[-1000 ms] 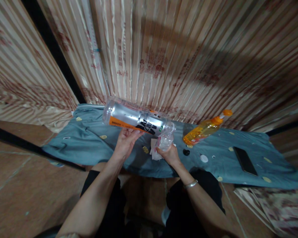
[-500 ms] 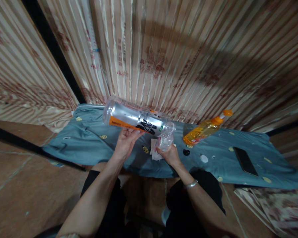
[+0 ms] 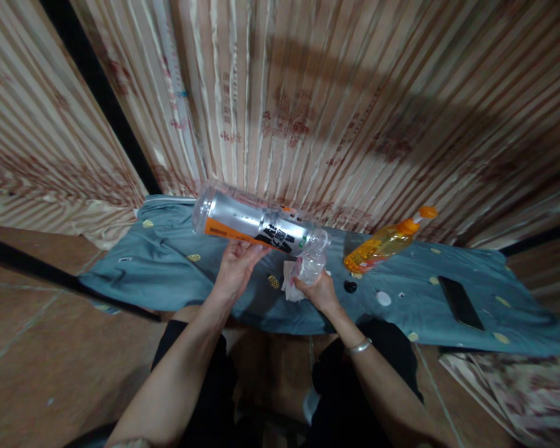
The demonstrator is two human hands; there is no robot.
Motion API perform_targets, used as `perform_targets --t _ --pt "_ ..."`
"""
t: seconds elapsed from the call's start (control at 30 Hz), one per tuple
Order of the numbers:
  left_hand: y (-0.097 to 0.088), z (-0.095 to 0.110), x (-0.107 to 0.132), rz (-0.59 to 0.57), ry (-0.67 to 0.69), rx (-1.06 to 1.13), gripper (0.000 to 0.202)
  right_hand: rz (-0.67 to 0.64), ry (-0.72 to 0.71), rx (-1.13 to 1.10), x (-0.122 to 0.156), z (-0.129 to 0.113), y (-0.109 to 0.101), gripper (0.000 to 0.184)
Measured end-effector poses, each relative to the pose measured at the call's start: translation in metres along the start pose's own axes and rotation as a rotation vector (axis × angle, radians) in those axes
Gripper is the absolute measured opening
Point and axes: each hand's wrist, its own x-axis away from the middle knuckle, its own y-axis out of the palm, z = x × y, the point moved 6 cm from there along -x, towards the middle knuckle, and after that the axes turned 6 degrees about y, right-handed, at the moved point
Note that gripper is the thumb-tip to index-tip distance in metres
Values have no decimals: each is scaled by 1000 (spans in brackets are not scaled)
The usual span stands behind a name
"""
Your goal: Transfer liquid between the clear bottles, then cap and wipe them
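Observation:
My left hand (image 3: 239, 264) grips a large clear plastic bottle (image 3: 256, 221) with a silver and orange label. The bottle is tilted nearly level, its neck end lower and to the right. That neck meets the top of a small clear bottle (image 3: 312, 262), around which my right hand (image 3: 320, 291) is closed. Whether liquid passes between the two cannot be made out. Under the small bottle lies a white tissue (image 3: 290, 290). Close to my right hand are a black cap (image 3: 350, 287) and a white cap (image 3: 383, 298).
On the blue-green cloth (image 3: 163, 280) a bottle of orange liquid (image 3: 378, 250) with an orange pump top stands to the right. A dark phone (image 3: 460, 303) lies farther right. Pleated curtains (image 3: 298, 93) hang behind, and a black pole (image 3: 102, 93) slants at the left.

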Motion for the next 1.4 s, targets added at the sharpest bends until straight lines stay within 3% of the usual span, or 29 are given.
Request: perform_targets --t 0.27,0.7,1.4 --pt "2 2 0 10 6 5 33 -18 18 -8 0 -1 -1 60" --pt "1 1 0 5 6 18 33 -26 19 6 0 -1 -1 49" --pt "0 0 -1 -4 12 40 30 -23 25 7 0 0 0 50"
